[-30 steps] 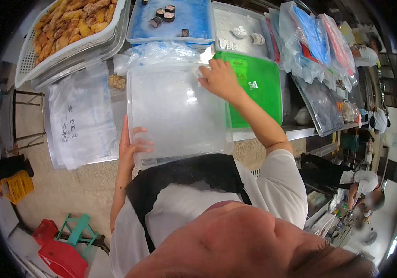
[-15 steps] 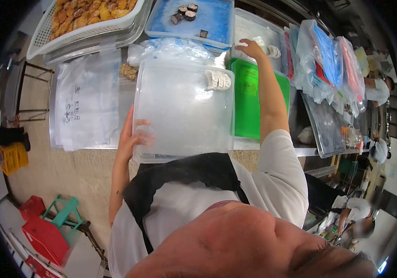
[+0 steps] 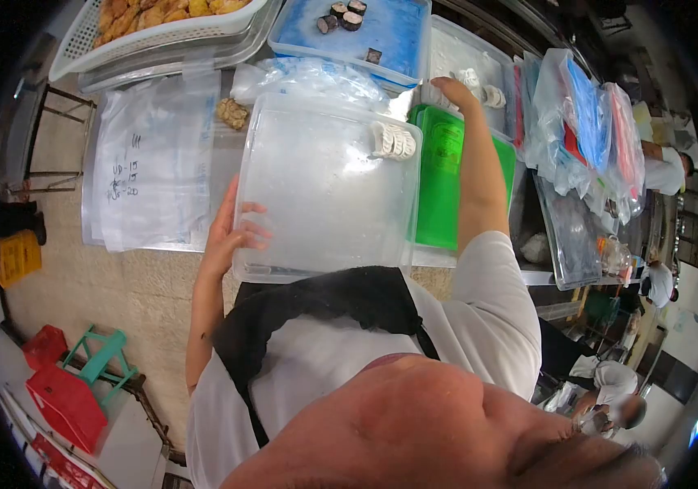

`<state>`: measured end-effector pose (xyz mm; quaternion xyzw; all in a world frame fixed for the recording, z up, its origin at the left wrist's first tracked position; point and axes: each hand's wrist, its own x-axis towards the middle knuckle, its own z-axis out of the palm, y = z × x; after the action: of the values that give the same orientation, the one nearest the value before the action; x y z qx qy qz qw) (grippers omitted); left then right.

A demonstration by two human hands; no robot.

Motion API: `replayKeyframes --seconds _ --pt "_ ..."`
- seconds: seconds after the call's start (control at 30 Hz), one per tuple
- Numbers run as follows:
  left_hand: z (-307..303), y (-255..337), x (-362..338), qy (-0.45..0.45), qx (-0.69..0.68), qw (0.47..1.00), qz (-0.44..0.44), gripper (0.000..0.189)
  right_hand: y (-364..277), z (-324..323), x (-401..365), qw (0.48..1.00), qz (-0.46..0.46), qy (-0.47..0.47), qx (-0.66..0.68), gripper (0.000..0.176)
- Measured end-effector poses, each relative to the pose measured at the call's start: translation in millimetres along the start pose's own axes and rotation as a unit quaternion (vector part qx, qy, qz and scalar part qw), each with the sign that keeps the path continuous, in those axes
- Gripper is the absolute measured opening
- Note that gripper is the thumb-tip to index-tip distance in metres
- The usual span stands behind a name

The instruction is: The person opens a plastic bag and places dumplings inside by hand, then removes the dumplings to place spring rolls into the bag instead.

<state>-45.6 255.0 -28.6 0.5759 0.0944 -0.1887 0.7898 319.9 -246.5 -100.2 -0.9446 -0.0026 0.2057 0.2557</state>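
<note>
In front of my body is a translucent plastic tub point(image 3: 324, 196), with a short row of white, crimped dumplings point(image 3: 394, 141) at its far right corner. My left hand point(image 3: 235, 232) grips the tub's left wall, thumb and fingers around the edge. Stretched out to the far right, my right hand point(image 3: 456, 92) reaches into a second clear tub point(image 3: 487, 49). Its fingers bend down beside more white dumplings point(image 3: 471, 79), their tips hidden, so I cannot tell what they hold. A green tray point(image 3: 440, 175) lies under my right forearm.
A blue tray point(image 3: 300, 37) with dark-wrapped rolls stands at the back, beside a white basket point(image 3: 68, 53) of yellow-brown food. Written-on plastic bags point(image 3: 149, 179) lie left. Bagged packs point(image 3: 581, 114) and a metal tray point(image 3: 569, 232) stand right. Other people point(image 3: 618, 387) are farther off.
The right hand's fingers now look more bent and lower into the far tub. The left hand keeps its grip on the near tub; the whole view has shifted slightly.
</note>
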Motion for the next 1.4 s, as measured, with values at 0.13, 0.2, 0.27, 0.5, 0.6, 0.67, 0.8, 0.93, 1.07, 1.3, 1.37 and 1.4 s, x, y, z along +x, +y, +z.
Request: replayKeyframes --seconds 0.13,0.2,0.27,0.5,0.6,0.67,0.8,0.93,1.07,1.3,1.37,1.4 --pt "3.0 3.1 1.6 0.015 0.006 1.000 -0.009 0.099 -16.1 -4.1 -20.6 0.999 0.029 0.002 -0.015 0.062" --pt "1.1 2.4 0.9 -0.003 0.002 1.000 -0.003 0.096 -17.2 -2.5 -17.6 0.996 0.025 0.003 -0.084 0.065" --pt "-0.2 1.8 0.7 -0.014 0.000 1.000 0.003 0.094 -15.2 -2.6 -20.5 0.992 0.030 0.038 -0.119 0.069" --pt "0.5 2.6 0.2 -0.010 0.003 1.000 0.003 0.094 -12.7 11.7 -36.2 0.960 0.091 0.177 -0.199 0.071" --pt "2.4 4.5 1.0 0.006 0.013 1.000 -0.011 0.095 22.2 10.8 -12.4 0.965 0.065 0.234 -0.101 0.072" --pt "1.5 5.1 0.8 0.007 0.016 1.000 -0.013 0.095 -3.2 -0.9 -29.6 0.951 0.052 0.287 -0.101 0.071" --pt "-2.1 5.3 3.1 -0.024 0.015 1.000 -0.011 0.092 -124.5 -17.6 -120.0 0.957 -0.059 0.283 -0.027 0.068" --pt "3.7 10.5 3.1 -0.008 0.024 1.000 -0.011 0.099 -220.6 50.7 -192.2 0.959 -0.229 0.145 -0.085 0.057" --pt "2.9 10.3 2.0 -0.014 0.020 1.000 -0.016 0.101 -255.2 105.7 -208.7 0.950 -0.211 0.055 -0.225 0.054" --pt "-2.7 4.7 4.1 -0.045 0.008 0.999 -0.012 0.095 -222.0 108.8 -216.9 0.875 -0.369 0.141 -0.279 0.047" --pt "-4.0 5.0 5.2 -0.052 0.013 0.999 -0.007 0.092 -211.6 108.6 -209.3 0.849 -0.410 0.150 -0.297 0.046" --pt "-4.0 4.5 5.3 -0.049 0.018 0.999 -0.007 0.092 -210.1 105.1 -207.5 0.858 -0.389 0.147 -0.301 0.046"
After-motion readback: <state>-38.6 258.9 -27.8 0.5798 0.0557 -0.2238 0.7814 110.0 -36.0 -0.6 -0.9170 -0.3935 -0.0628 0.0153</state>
